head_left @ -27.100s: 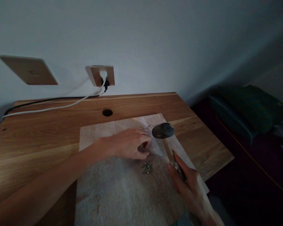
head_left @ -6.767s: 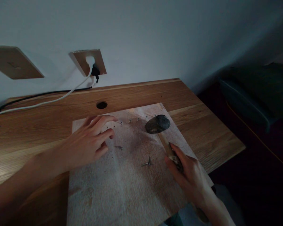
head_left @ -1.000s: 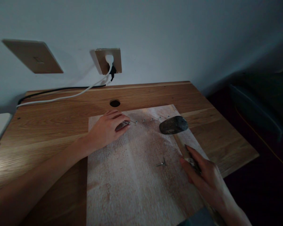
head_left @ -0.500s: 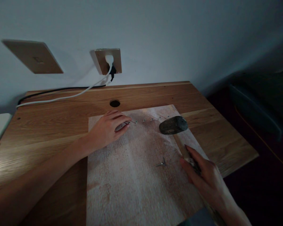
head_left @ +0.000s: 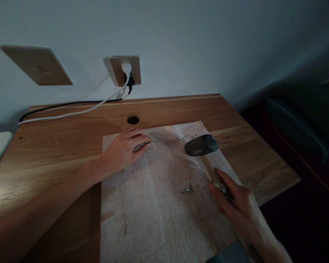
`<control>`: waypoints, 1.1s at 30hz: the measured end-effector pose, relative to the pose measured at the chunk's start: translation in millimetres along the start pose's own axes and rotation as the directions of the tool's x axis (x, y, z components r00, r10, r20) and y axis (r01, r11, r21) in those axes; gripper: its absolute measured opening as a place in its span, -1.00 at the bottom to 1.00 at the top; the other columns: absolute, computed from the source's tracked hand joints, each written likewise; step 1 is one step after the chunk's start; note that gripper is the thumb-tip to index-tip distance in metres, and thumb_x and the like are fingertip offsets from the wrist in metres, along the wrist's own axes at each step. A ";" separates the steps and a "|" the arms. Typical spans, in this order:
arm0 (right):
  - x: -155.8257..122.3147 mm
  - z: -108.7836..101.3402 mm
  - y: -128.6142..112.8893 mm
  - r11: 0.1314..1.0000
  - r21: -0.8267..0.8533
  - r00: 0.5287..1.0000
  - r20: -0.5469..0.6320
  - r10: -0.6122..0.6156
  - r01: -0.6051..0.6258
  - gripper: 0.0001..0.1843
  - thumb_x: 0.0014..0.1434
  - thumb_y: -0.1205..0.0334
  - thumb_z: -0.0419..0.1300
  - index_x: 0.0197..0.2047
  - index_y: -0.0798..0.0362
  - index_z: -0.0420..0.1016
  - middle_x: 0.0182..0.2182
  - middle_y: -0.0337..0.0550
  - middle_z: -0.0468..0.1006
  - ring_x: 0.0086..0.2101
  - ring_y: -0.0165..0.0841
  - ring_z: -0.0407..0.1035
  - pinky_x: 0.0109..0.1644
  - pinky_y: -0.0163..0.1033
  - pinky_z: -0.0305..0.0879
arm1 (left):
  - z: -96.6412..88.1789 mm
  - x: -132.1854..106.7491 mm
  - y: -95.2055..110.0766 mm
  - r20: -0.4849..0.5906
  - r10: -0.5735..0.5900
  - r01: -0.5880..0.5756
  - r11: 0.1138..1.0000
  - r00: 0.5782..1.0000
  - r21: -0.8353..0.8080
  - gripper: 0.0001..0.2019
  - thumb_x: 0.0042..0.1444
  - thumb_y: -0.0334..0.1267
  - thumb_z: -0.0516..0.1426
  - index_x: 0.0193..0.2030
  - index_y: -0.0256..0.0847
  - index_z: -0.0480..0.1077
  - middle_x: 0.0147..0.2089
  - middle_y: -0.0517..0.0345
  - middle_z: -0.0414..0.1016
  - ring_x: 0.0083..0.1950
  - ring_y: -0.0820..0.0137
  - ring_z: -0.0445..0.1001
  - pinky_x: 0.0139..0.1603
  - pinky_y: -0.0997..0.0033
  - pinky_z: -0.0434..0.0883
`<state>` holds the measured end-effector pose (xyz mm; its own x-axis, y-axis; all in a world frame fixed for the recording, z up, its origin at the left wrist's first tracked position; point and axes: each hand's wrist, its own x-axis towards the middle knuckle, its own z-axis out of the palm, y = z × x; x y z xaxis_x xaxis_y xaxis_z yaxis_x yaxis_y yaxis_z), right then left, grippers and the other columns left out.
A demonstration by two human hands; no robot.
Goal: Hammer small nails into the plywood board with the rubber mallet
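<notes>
Hammer point(head_left: 201, 145) in the firm grip of the right hand point(head_left: 237, 204), dark head at the far right of the pale board point(head_left: 145, 219). At its far left, the left hand point(head_left: 126, 147), thumb and fingertips drawn close together; too dim to tell whether around anything. Along the far edge, from left hand to hammer head, a row of nails point(head_left: 176, 138). Nearer, left of the right hand, loose nails point(head_left: 187, 190) in a cluster. Under the board, wooden table point(head_left: 263, 164).
</notes>
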<state>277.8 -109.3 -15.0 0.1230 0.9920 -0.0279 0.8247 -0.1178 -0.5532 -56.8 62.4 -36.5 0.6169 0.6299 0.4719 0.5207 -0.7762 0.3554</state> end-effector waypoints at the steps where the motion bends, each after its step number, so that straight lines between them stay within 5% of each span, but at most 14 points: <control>1: 0.3 0.3 0.7 1.000 -0.006 1.000 0.003 0.001 -0.001 -0.40 0.45 -0.16 0.11 0.20 0.19 0.57 -0.55 -0.23 0.61 -0.60 -0.29 0.52 -0.50 -0.26 0.41 | -0.2 0.2 0.3 0.000 0.003 -0.003 1.000 1.000 -0.009 -0.83 0.47 -0.25 0.12 -0.02 -0.11 0.57 -0.08 0.09 0.63 -0.02 0.26 0.58 0.12 0.17 0.52; 9: -0.4 1.1 0.4 1.000 -0.008 0.999 -0.027 -0.019 0.019 -0.37 0.43 -0.17 0.11 0.19 0.21 0.59 -0.60 -0.25 0.56 -0.64 -0.28 0.48 -0.55 -0.25 0.38 | 0.2 -0.1 0.6 0.006 0.007 -0.007 1.000 1.000 -0.024 -0.82 0.46 -0.27 0.13 0.01 -0.09 0.59 -0.08 0.10 0.64 -0.03 0.27 0.59 0.11 0.17 0.52; 15: 5.9 -4.4 0.3 0.999 -0.043 0.998 0.059 0.019 -0.016 -0.29 0.43 -0.24 0.09 0.29 0.20 0.54 -0.53 -0.18 0.60 -0.61 -0.26 0.48 -0.48 -0.21 0.41 | 1.5 2.7 -0.8 0.013 -0.012 0.013 0.999 1.000 -0.032 -0.88 0.44 -0.22 0.19 -0.08 -0.12 0.58 -0.14 0.12 0.66 -0.06 0.27 0.60 0.08 0.20 0.52; 19: 7.6 -12.2 -5.3 0.998 0.030 0.987 0.150 0.047 -0.052 -0.38 0.44 -0.23 0.11 0.25 0.10 0.54 -0.61 -0.30 0.48 -0.66 -0.31 0.35 -0.61 -0.26 0.22 | 0.0 4.6 1.2 0.048 -0.066 0.070 0.992 0.997 -0.105 -0.91 0.41 -0.30 0.19 -0.09 -0.12 0.57 -0.15 0.14 0.67 -0.08 0.29 0.63 0.01 0.26 0.54; 26: 11.7 -13.0 -46.1 0.957 0.284 0.978 0.172 -0.118 0.065 -0.71 0.51 -0.05 0.10 0.04 -0.02 0.43 -0.55 -0.38 0.42 -0.59 -0.39 0.34 -0.48 -0.28 0.31 | 4.4 2.4 -2.0 0.036 -0.165 0.169 0.977 0.986 -0.134 -0.69 0.25 -0.42 0.25 0.12 -0.13 0.48 -0.12 0.15 0.69 -0.07 0.28 0.66 0.03 0.24 0.56; 33: 35.3 -7.0 -94.8 0.921 0.374 0.903 0.426 -0.065 -0.111 -0.81 0.48 0.03 0.13 -0.13 -0.04 0.37 -0.69 -0.51 0.23 -0.69 -0.47 0.16 -0.59 -0.36 0.14 | 4.4 4.5 -0.2 0.085 -0.216 0.228 0.961 0.973 -0.159 -0.67 0.23 -0.43 0.22 0.13 -0.18 0.46 -0.11 0.12 0.67 -0.13 0.29 0.65 0.00 0.26 0.56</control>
<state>207.9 -63.5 42.3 -0.1771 0.9222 -0.3437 0.5389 -0.2013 -0.8180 -51.6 65.5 -38.0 0.5377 0.7828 0.3132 0.5465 -0.6065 0.5774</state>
